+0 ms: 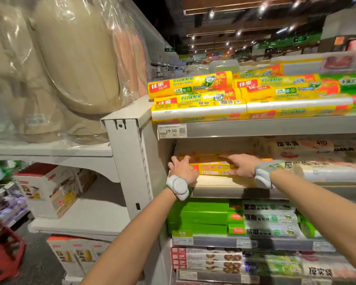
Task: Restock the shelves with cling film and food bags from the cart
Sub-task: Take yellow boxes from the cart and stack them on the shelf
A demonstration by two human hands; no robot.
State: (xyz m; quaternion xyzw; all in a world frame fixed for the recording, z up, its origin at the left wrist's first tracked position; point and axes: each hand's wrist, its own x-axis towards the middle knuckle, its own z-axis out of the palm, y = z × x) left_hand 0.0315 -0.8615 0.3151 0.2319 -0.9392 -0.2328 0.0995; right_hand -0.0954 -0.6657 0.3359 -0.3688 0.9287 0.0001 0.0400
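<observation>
Yellow cling film box (214,169): centre frame.
Left hand (181,168): grips its left end.
Right hand (243,165): grips right end.
Risk: uneven push skews it off shelf (224,193).

**Shelf bay, level by level**

On the top shelf (275,126), food bag rolls (193,87) stacked in two piles side by side. On its front edge, at the left, a price tag (172,131).

One level down, on the second shelf (224,192), a cling film box (214,169) in front of more such boxes. Held at its left end by the left hand (182,169), at its right end by the right hand (244,165). Just to the right, packs of bags (317,169).

Below, on the third shelf (275,241), stacked boxes (203,217) at the left, rolls (269,219) to their right.

Left of all these levels, an upright post (130,161). Beyond the post, wrapped bundles (70,58) up high, cartons (49,188) beneath, and a stool (4,249) on the floor at far left.
</observation>
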